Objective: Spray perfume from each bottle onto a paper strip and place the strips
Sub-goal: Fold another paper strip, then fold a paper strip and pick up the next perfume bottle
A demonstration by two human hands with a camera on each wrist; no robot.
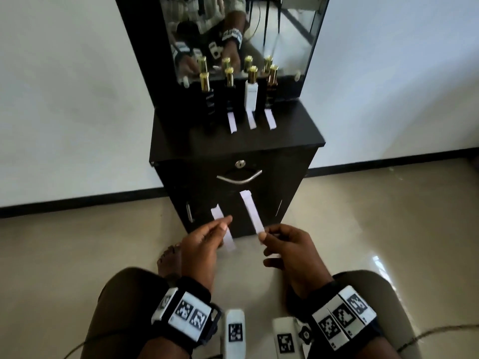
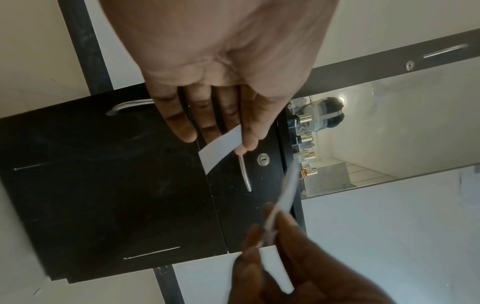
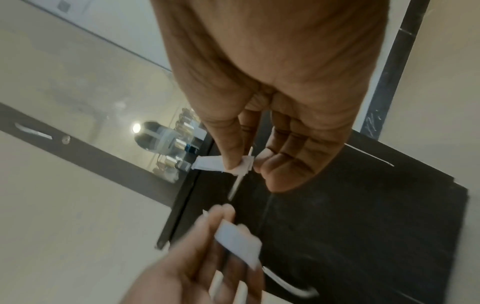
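Observation:
Four gold-capped perfume bottles stand in a row on the black cabinet top (image 1: pixel 285 136): three dark ones (image 1: pixel 207 99) (image 1: pixel 229 95) (image 1: pixel 270 92) and a white one (image 1: pixel 251 95). White paper strips (image 1: pixel 232 122) (image 1: pixel 251 119) (image 1: pixel 270 119) lie in front of the three bottles on the right. Below, in front of the cabinet door, my left hand (image 1: pixel 225 222) (image 2: pixel 233 144) pinches one strip (image 1: pixel 217 213) (image 2: pixel 221 148). My right hand (image 1: pixel 263 234) (image 3: pixel 245 164) pinches another strip (image 1: pixel 251 211) (image 3: pixel 210 163) by its lower end. The hands are a little apart.
A mirror (image 1: pixel 285 35) rises behind the bottles. The cabinet front has a lock (image 1: pixel 240 164) and a curved metal handle (image 1: pixel 239 178). My knees, a bare foot (image 1: pixel 169 257) and two white tagged devices (image 1: pixel 234 330) (image 1: pixel 286 338) are on the tiled floor.

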